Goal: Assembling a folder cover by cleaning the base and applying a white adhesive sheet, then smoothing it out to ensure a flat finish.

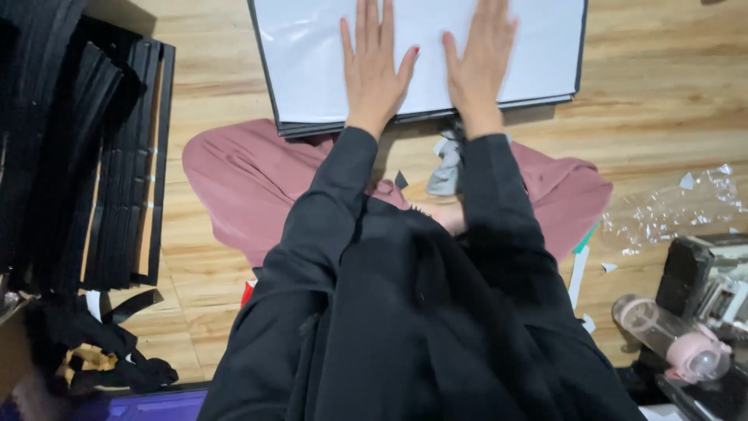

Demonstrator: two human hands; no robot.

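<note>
White sheet (pixel 312 70) with glossy film surface lay flat on wood floor, directly ahead of my knees. Dark thin frame ran along its left, right and near edges; near edge looked layered, several boards stacked. Far edge was out of view. Both my palms pressed flat on sheet, side by side.

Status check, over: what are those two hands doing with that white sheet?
Left hand and right hand flat, fingers spread, pressing the white sheet. Sheet tops a black-edged stack on the wooden floor. Nothing on the sheet besides the hands.
</note>
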